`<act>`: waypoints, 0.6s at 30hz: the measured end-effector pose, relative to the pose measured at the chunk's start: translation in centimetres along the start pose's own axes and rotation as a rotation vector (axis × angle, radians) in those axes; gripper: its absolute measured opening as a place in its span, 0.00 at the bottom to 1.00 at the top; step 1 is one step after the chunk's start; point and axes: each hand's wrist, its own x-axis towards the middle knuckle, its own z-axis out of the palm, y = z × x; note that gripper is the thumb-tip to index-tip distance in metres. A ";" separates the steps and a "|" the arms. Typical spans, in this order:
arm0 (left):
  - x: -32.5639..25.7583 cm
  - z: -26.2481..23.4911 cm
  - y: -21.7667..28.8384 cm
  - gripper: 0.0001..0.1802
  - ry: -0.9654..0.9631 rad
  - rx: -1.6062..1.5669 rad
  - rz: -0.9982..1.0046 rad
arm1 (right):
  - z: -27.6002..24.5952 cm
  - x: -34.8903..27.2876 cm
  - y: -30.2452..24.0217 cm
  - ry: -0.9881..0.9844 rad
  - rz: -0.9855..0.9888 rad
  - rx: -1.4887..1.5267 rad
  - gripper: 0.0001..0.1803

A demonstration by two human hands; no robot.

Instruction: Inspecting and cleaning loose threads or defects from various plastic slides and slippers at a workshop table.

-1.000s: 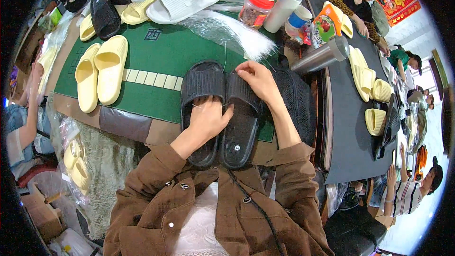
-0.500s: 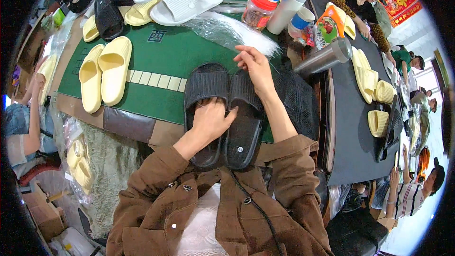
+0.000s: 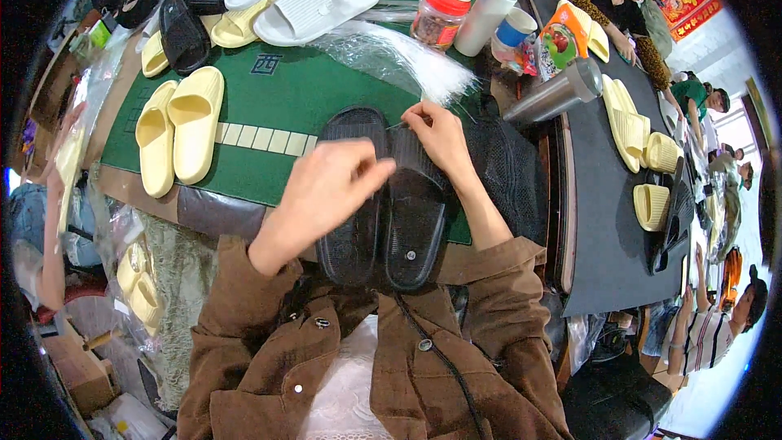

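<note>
A pair of black slippers, the left slipper [image 3: 349, 228] and the right slipper [image 3: 415, 228], lies side by side on the table edge before me, toes pointing away. Over the strap of the left one hangs my left hand [image 3: 322, 191], blurred by motion, its fingers curled; whether they hold anything is not visible. My right hand [image 3: 440, 134] is closed in a pinch at the toe end of the right slipper, with a fine thin strand showing at its fingertips. Beyond it lies a bundle of thin white plastic strands [image 3: 444, 77] in clear wrap.
Pale yellow slippers [image 3: 198, 126] stand left on the green mat [image 3: 261, 106]. Grey slippers [image 3: 322, 12] are piled behind. A red-lidded jar [image 3: 440, 20], cups and a steel tumbler [image 3: 562, 90] stand back right. A black mesh bag [image 3: 509, 175] adjoins my right forearm. Other people work on both sides.
My left hand has come up out of the left slipper's strap and moved left. My right hand has lowered slightly, its fingers now pinched at the right slipper's toe end.
</note>
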 end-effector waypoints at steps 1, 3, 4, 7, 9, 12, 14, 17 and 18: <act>1.1 0.1 -0.8 0.17 0.080 0.005 0.042 | 0.2 0.0 0.0 0.000 -0.003 0.000 0.10; 3.8 1.1 -2.8 0.12 0.176 -0.045 0.102 | 0.6 -0.2 0.1 -0.006 0.039 -0.085 0.10; 5.0 2.0 -4.2 0.10 0.236 -0.050 0.154 | 0.8 -0.2 -0.1 -0.010 0.034 -0.083 0.10; 7.8 4.7 -7.2 0.08 0.298 0.243 0.383 | 0.7 -0.3 -0.6 -0.029 0.058 -0.052 0.11; 9.3 5.9 -7.7 0.07 0.169 0.239 0.306 | 0.9 -0.3 -0.7 -0.009 0.039 -0.040 0.11; 10.3 6.5 -7.2 0.08 0.032 0.282 0.229 | 0.8 -0.4 -0.4 0.039 0.000 -0.027 0.11; 10.4 6.4 -6.4 0.10 -0.037 0.260 0.096 | 0.6 -0.5 0.1 0.068 -0.020 -0.027 0.11; 10.2 6.8 -8.2 0.10 0.019 -0.024 0.088 | 1.0 -0.2 0.5 0.072 -0.047 0.072 0.11; 10.1 6.7 -8.2 0.10 0.016 -0.025 0.087 | 1.0 -0.2 0.4 0.060 -0.038 0.065 0.11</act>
